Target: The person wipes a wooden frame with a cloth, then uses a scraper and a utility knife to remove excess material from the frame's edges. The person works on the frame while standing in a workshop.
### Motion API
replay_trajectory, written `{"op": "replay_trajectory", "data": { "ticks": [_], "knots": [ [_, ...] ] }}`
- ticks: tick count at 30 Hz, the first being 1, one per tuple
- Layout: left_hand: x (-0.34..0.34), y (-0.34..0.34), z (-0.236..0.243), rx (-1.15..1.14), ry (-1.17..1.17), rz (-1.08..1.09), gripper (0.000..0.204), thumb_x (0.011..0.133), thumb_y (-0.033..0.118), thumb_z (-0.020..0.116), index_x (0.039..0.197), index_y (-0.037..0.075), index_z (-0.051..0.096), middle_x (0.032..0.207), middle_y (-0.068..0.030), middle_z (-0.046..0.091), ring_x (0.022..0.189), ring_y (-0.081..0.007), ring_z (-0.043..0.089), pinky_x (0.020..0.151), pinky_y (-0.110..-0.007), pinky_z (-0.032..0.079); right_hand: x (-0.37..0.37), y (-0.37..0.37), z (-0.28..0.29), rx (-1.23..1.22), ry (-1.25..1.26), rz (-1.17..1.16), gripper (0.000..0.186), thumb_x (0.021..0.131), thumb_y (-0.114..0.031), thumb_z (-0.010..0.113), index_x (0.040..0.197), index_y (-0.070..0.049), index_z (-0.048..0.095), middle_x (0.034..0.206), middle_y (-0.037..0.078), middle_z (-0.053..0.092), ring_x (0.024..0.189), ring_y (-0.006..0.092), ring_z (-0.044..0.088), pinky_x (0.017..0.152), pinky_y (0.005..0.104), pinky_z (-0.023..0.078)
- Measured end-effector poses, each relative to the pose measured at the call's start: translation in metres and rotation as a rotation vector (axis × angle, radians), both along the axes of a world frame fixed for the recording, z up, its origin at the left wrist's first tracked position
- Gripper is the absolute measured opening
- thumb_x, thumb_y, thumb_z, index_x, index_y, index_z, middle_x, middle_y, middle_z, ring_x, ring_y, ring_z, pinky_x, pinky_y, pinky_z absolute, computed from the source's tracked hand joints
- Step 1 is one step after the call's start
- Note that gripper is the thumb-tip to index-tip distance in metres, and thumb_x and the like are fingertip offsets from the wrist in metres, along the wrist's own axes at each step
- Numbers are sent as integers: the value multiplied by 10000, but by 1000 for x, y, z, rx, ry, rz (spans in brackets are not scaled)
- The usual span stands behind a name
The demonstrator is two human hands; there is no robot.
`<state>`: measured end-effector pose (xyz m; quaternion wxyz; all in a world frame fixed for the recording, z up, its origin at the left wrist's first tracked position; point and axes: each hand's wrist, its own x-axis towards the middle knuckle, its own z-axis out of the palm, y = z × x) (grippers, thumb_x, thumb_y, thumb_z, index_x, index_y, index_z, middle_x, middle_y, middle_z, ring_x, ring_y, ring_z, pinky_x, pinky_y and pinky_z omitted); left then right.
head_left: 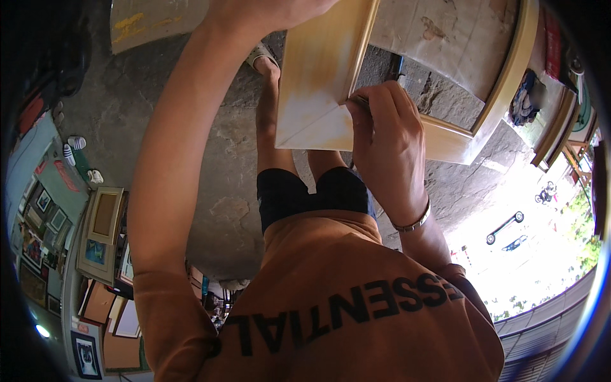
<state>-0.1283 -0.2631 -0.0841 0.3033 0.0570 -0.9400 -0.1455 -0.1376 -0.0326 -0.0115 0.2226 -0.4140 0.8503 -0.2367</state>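
Observation:
A pale yellow wooden frame [318, 57] fills the upper middle, with a diagonal mitred seam across its near corner. My right hand [385, 137] is curled at that corner, thumb and fingertips pressed to the inner edge beside the seam; whatever they grip is hidden. At the top edge, my left hand [286, 9] reaches to the upper part of the frame, its fingers out of view. Right of my right hand, a second yellow wooden moulding [512, 63] borders a dusty grey panel [436, 35], with a dark gap showing the floor beneath.
My legs [267, 114] stand beneath the frame on cracked concrete [216, 223]. Framed pictures [95, 245] and boards lean along the left wall, near slippers [76, 143]. A stained board [153, 19] lies upper left. On the right, stacked mouldings [554, 127] border a bright opening with parked vehicles [515, 226].

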Motion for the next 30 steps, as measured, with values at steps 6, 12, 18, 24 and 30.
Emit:
{"op": "replay_trajectory", "data": {
  "ticks": [6, 12, 18, 24, 30],
  "knots": [
    [0, -1, 0, 8, 10, -6, 400, 938, 327, 674, 1235, 62, 636, 1301, -122, 608, 1234, -325, 547, 1058, -454, 412, -1, 0, -4, -21, -12, -21, 131, 846, 8, 680, 951, -12, 605, 910, 169, 580, 877, 390, 595, 798, 476, 492],
    [1, -1, 2, 15, -18, 5, 402, 924, 318, 688, 1231, 61, 643, 1299, -122, 609, 1236, -319, 547, 1057, -451, 411, -8, -8, -7, -61, -21, -67, 131, 846, 19, 679, 952, -13, 609, 904, 166, 587, 872, 387, 593, 801, 479, 491],
    [4, 0, 9, 21, -68, 11, 410, 926, 323, 687, 1233, 54, 643, 1298, -123, 611, 1234, -311, 546, 1058, -445, 410, -6, -2, -6, -57, -15, 2, 143, 834, 14, 698, 945, -13, 612, 901, 158, 587, 854, 380, 587, 792, 473, 484],
    [3, -1, 6, -14, -43, 6, 414, 927, 332, 689, 1231, 54, 644, 1299, -127, 610, 1234, -307, 547, 1069, -443, 408, -1, 4, -6, -68, 61, 27, 138, 827, 9, 704, 939, -28, 632, 896, 128, 590, 849, 337, 585, 780, 443, 476],
    [2, -4, 1, -10, -8, -5, 414, 935, 340, 678, 1233, 56, 639, 1302, -129, 607, 1249, -303, 540, 1078, -447, 406, -3, 4, -10, -85, 118, 59, 143, 828, -9, 707, 953, -49, 649, 911, 95, 595, 857, 308, 585, 773, 424, 457]
  ]
}}
